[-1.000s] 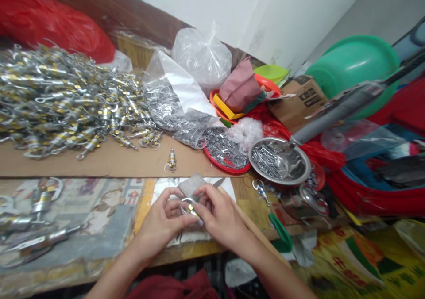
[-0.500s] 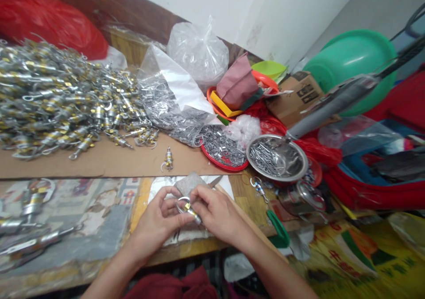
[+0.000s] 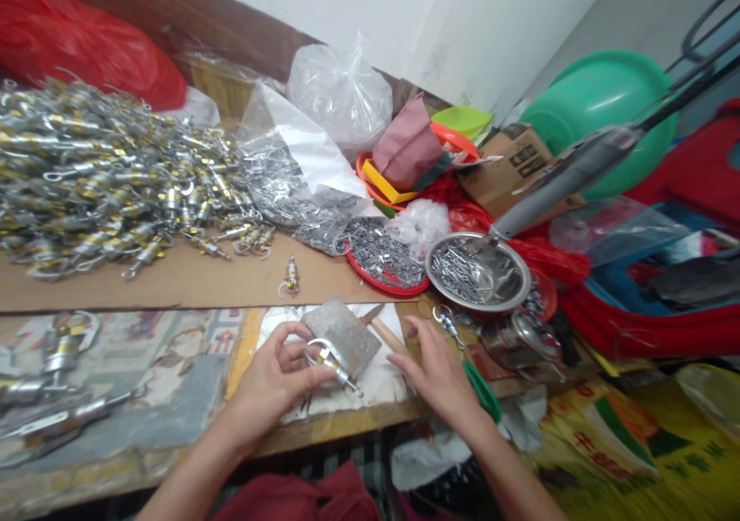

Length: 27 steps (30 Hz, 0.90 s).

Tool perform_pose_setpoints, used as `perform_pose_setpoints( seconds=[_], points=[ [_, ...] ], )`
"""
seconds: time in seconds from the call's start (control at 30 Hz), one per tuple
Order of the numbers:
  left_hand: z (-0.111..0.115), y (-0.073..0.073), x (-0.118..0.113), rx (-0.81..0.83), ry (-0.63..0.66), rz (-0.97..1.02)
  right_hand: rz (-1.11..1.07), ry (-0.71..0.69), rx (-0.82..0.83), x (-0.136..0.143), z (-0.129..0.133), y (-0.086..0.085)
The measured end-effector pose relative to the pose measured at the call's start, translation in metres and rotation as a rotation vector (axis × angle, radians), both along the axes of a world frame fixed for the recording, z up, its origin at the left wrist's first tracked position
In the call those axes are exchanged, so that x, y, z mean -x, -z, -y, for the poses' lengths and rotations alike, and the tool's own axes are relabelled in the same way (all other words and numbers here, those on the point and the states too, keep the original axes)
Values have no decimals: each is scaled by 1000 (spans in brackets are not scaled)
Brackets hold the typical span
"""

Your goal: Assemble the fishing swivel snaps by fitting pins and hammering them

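Note:
My left hand [image 3: 283,374] pinches a small silver-and-yellow metal hook fitting [image 3: 332,367], with a curved hook at one end and a thin rod with a small eye at the other. Beneath it lies a grey metal block [image 3: 347,336] on white paper [image 3: 398,390]. My right hand [image 3: 433,363] is apart from the fitting, its thumb and fingers spread. Its fingertips are close to the wooden handle [image 3: 388,336] of a knife; I cannot tell whether they touch. One similar fitting [image 3: 291,276] stands on the cardboard [image 3: 231,284] beyond the block.
A big heap of similar fittings [image 3: 116,174] covers the left. Small metal parts fill a red plate [image 3: 385,255], and pins lie in a steel pan [image 3: 523,294]. A blue-and-silver fitting [image 3: 448,324] and a green-handled object [image 3: 482,394] are to the right.
My right hand has let go of the fitting and moved right, towards the knife handle. My left hand keeps hold of the fitting, whose rod end is now exposed.

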<state>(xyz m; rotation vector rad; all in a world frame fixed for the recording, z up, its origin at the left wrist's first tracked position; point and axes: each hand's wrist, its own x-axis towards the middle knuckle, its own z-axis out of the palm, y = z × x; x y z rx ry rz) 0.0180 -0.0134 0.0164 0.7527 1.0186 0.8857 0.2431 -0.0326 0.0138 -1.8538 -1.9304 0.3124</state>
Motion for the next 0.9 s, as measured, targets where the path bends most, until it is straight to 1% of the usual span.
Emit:
perform_pose_setpoints(
  seconds=[0.07,0.1,0.17,0.23,0.33,0.4,0.43,0.5,0.6,0.63,0.73,0.77,0.83,0.9],
  points=[
    [0,-1,0,5,-12,-10,157,-19,96,-17,7,9],
    [0,-1,0,6,-13,-11,179,-33,127,-22,11,12],
    [1,-1,0,0,-13,-7,136,-60,136,-25,15,12],
    [0,-1,0,-9,-10,0,46,-72,86,-21,19,2],
    [-1,-2,0,-11,4,5,-53,-146,-61,-10,26,-22],
    [-1,-3,0,-2,13,10,-64,-241,-181,-2,32,-37],
    [-2,-3,0,1,14,13,-51,-292,-223,1,35,-42],
    [-2,-3,1,3,16,26,6,-366,-207,6,40,-45],
    [-2,0,2,1,15,32,107,-400,-77,8,44,-39],
    [-3,1,3,1,14,28,108,-384,-87,9,45,-36],
    [-4,3,1,-11,15,14,54,-358,-191,9,49,-28],
    [-4,3,-1,-16,17,14,35,-360,-191,9,51,-26],
    [-2,1,-4,-21,19,16,-4,-348,-132,9,52,-21],
    [1,-1,-2,-38,5,-15,-69,-276,-104,4,50,-14]
  ],
)
